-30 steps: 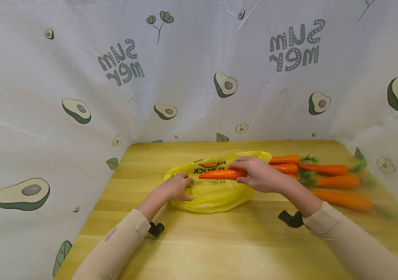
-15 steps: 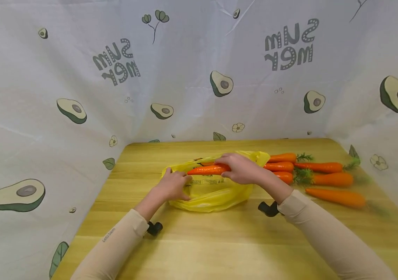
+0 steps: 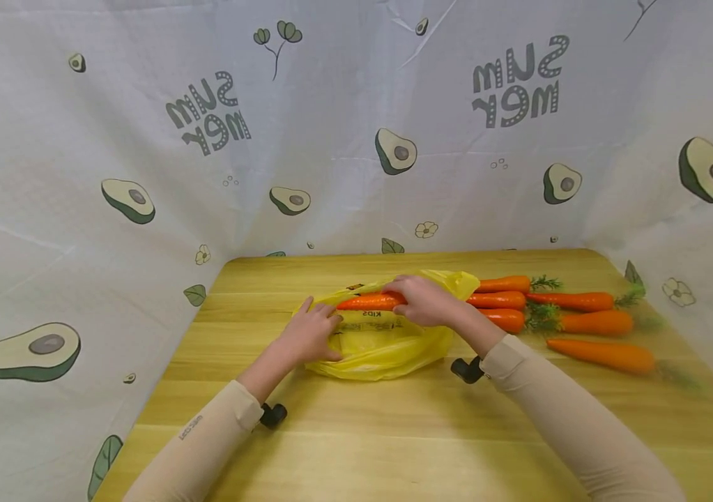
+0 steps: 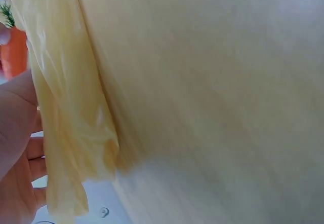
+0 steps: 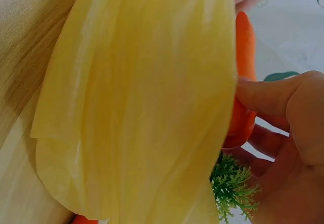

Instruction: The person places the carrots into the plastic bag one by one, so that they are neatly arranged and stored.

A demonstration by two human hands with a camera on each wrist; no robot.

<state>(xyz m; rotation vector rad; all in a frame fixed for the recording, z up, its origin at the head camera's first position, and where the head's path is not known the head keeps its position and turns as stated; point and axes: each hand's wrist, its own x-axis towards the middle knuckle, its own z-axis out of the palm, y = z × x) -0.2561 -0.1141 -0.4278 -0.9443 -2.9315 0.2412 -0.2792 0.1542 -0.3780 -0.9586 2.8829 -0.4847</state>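
Note:
My right hand (image 3: 426,301) grips an orange carrot (image 3: 370,301) by its thick end, thumb on the near side. The carrot lies level inside the mouth of a yellow plastic bag (image 3: 387,357), its tip pointing left near my left hand (image 3: 311,333). That hand is spread at the bag's left end, thumb and fingers apart inside the opening. In the left wrist view the bag's wall (image 4: 71,92) covers its fingertips. Green leaves (image 5: 233,183) show below the gripped carrot in the right wrist view, where the bag hides part of it.
Several more carrots lie right of the bag, among them a front carrot (image 3: 603,355) and a back carrot (image 3: 507,284). They rest on a wooden table (image 3: 369,446). A pale curtain (image 3: 343,125) printed with avocados surrounds the table.
My right hand has moved left with the carrot, bringing it from above the bag into its mouth. My left hand stays at the bag's left end, its fingers spreading wider.

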